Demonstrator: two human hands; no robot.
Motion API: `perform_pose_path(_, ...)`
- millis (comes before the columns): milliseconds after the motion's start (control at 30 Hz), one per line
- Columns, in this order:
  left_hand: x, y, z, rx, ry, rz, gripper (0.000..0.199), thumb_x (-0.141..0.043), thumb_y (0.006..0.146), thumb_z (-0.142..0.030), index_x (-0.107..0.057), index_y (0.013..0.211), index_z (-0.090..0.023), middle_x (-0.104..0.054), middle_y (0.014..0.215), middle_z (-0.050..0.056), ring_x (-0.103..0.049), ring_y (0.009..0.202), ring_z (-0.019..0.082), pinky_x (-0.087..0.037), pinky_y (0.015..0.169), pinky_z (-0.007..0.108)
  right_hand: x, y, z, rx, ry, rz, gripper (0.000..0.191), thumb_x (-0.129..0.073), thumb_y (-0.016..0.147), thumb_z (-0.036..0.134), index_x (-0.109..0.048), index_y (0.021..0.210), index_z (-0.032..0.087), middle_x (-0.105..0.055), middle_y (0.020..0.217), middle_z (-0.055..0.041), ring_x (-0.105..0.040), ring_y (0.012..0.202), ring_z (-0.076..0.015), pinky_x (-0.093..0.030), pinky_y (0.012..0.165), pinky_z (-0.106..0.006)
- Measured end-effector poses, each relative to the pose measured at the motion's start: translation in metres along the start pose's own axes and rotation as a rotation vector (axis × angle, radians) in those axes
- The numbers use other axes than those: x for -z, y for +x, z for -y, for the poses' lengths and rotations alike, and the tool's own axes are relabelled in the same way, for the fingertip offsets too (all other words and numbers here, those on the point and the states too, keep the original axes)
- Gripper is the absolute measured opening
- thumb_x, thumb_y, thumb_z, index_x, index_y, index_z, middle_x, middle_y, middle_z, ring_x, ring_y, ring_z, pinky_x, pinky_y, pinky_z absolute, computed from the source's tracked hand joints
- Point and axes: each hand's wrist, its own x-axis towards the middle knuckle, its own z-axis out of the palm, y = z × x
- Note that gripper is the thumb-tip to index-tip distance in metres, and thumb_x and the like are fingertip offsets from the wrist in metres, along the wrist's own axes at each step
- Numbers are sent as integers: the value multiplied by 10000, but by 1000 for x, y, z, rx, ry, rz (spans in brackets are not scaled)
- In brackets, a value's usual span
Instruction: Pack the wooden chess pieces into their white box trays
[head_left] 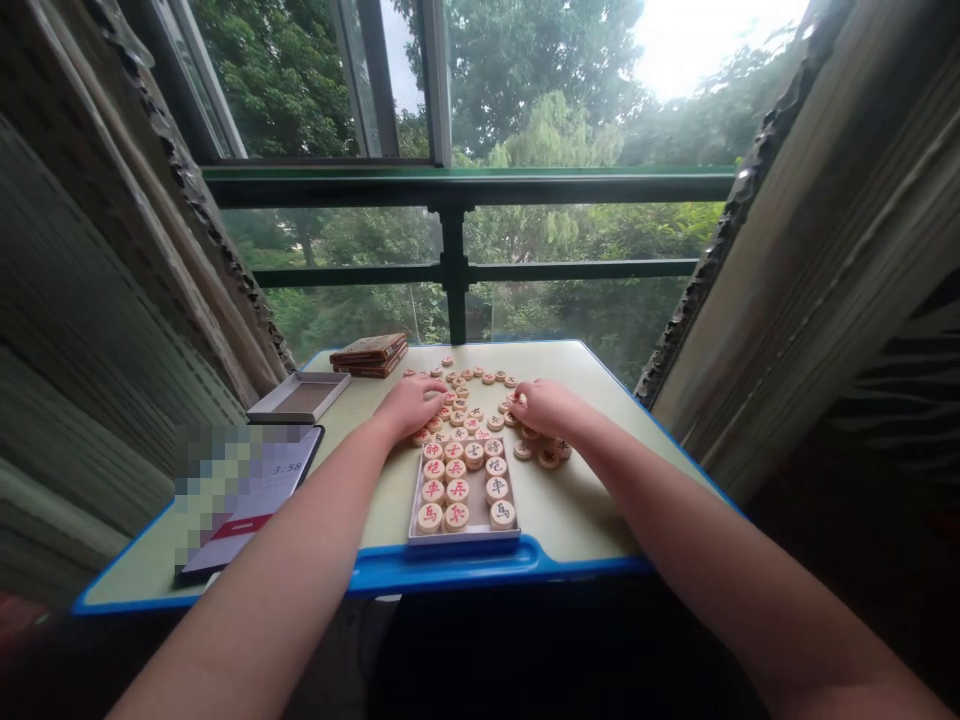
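Observation:
A shallow box (480,535) with round wooden chess pieces (457,490) in columns stands near the table's front edge. Its third column shows pieces only at the back, with bare box floor in front. Beyond the box lie many loose pieces (475,414) with red or dark characters. My left hand (411,405) rests over the left side of the loose pieces, fingers apart and reaching right, with nothing visibly held. At the right side of the pile, my right hand (545,405) has its fingers bent together at a piece; what they grip is too small to make out.
A pale table (600,500) with a blue rim stands before a window. At its left are an empty box lid (300,397), a tablet (251,500) showing a clock, and a folded brown stack (369,355) at the back. Curtains (780,230) hang on both sides.

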Motion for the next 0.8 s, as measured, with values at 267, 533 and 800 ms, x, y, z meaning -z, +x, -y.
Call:
perform_pose_path(267,-2,-7,-11,136,-297,118,490,-591,730,-407,-590,1169,-190,-626,1109,103,-609,825,200,-489,617,270,-2,9,-6,68,56,-33,267,-484,789,235,-650,995,204,-671,992,-102,-604,854,-227,-432,652,-282)
perform_pose_path(533,-1,-11,-17,241,-368,204,453,-586,744,-372,-594,1156,-186,-635,717,41,-490,454,104,-392,439,235,-5,16,-10,40,156,-85,216,-550,688,236,-687,853,225,-691,869,-61,-595,788,-214,-421,630,-272)
perform_pose_path(800,-13,0,7,188,-330,16,436,-658,657,-315,-645,1055,-138,-668,1046,110,-611,932,224,-477,824,315,-11,29,-27,-33,369,-216,313,-420,788,230,-682,936,146,-694,943,-59,-599,852,-146,-423,704,-189)
